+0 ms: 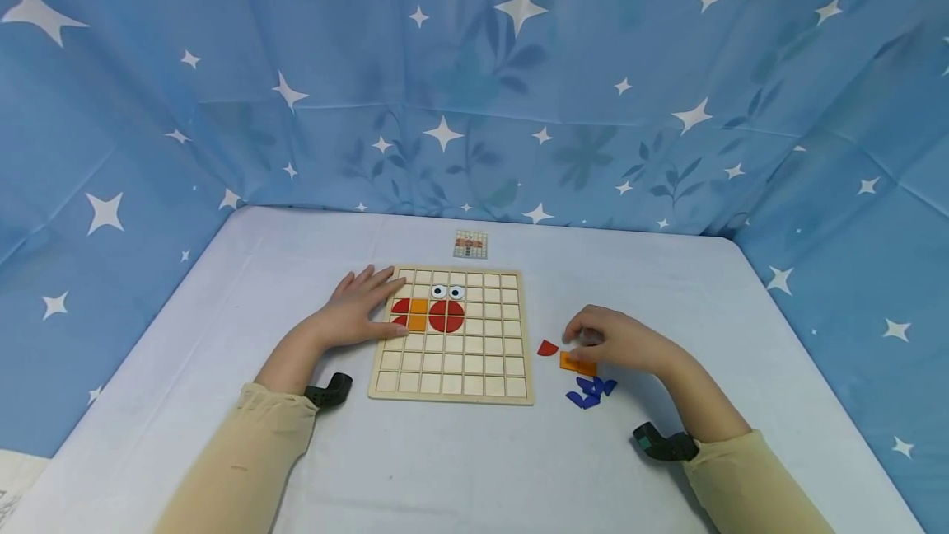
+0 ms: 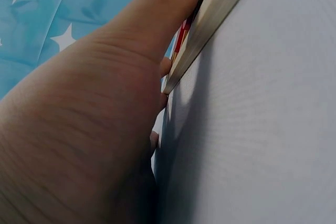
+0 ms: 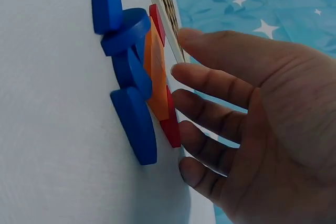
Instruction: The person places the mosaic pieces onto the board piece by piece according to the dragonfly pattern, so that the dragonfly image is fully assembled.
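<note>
A wooden grid board (image 1: 452,365) lies on the table. My left hand (image 1: 352,316) rests over its left edge with fingers spread and thumb on the grid. On the board are a red circle of quarter pieces (image 1: 446,321), two eye discs (image 1: 439,292), two orange squares (image 1: 418,306) and red pieces (image 1: 401,306), partly covered by the thumb. My right hand (image 1: 619,340) hovers over loose orange squares (image 1: 567,363), its fingers loosely bent. In the right wrist view, thumb and fingertips stand apart above the orange pieces (image 3: 159,77) and a red piece (image 3: 171,124), with nothing held.
Several blue petal-shaped pieces (image 1: 591,400) lie just in front of the orange squares. A red quarter piece (image 1: 547,348) sits between board and right hand. Behind the board lies a small picture card (image 1: 470,245). Blue star-patterned curtain (image 1: 474,89) surrounds the white table.
</note>
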Motion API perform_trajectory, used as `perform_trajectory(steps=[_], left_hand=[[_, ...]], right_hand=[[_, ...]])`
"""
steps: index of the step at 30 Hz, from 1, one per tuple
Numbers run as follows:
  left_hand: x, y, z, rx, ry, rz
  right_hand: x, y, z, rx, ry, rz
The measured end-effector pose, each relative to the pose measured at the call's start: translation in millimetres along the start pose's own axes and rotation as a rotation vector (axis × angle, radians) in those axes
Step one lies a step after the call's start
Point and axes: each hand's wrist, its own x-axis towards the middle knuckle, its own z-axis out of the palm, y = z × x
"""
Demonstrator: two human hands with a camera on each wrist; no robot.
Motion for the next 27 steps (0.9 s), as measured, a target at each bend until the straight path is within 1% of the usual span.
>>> perform_trajectory(steps=[4,12,19,24,27], left_hand=[[0.1,-0.5,0.3,0.002,0.000,0.003],[0.1,-0.9,0.2,0.005,-0.001,0.003],[0.7,-1.4,0.4,0.007,-0.001,-0.003],[0.9,-0.9,0.2,0.009,-0.002,0.002],[1.0,-0.7,-0.1,0.007,-0.002,0.005]], right_hand=[[1.3,2.6,3.6,-0.023,-0.026,-0.006],[2.5,0.8,8.6,-0.073,-0.024,0.000],[5.0,4.5,9.3,-0.067,-0.003,-0.005],[4.1,5.1,7.7,-0.054,0.002,0.004],[3.8,5.1,7.5,-0.052,0.004,-0.004]])
